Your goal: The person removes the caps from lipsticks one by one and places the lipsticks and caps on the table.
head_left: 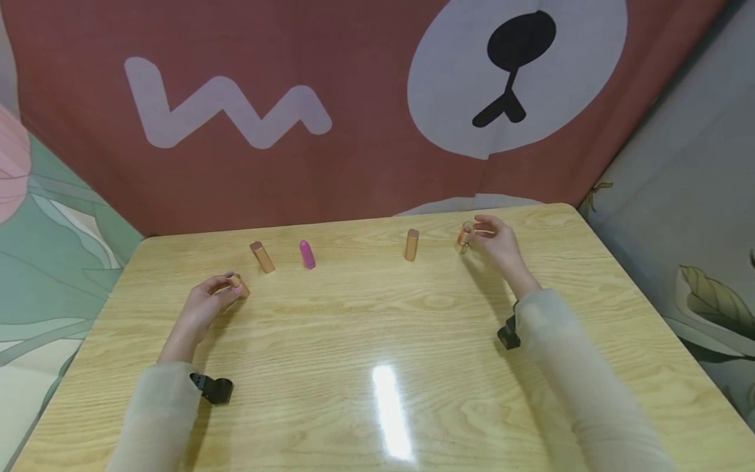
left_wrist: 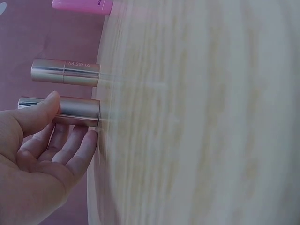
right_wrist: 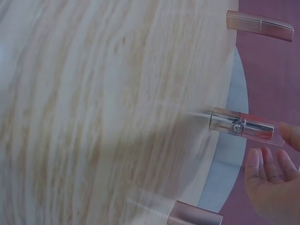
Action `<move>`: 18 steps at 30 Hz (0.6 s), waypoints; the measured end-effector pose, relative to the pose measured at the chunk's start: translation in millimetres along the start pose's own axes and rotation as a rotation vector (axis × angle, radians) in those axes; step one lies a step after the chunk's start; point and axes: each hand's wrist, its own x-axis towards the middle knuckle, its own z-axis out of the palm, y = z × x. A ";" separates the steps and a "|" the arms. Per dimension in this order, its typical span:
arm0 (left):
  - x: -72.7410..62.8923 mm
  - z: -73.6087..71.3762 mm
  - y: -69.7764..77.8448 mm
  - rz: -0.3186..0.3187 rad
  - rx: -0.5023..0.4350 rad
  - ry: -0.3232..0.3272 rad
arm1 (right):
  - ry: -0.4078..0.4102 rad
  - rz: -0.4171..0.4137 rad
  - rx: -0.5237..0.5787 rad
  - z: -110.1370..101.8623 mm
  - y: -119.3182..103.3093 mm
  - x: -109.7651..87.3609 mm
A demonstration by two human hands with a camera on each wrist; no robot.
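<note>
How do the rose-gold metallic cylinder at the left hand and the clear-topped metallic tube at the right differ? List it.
The rose-gold metallic cylinder is opaque; the clear-topped metallic tube shows red inside.
The tube carries a round emblem; none shows on the cylinder.
The left hand holds the cylinder; the right hand's fingers are beside the tube.
Both are shiny and upright.
</note>
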 end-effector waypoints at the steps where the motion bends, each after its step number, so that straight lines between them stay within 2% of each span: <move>1: 0.0 -0.1 -0.3 0.000 0.000 0.000 | -0.001 -0.004 -0.001 0.6 0.6 0.3; 11: 0.0 -1.0 -2.6 0.006 -0.016 -0.004 | -0.034 0.005 -0.011 3.8 0.1 0.4; 18: -0.9 -1.8 -2.1 0.023 -0.011 -0.007 | -0.016 -0.005 -0.015 4.6 1.2 0.4</move>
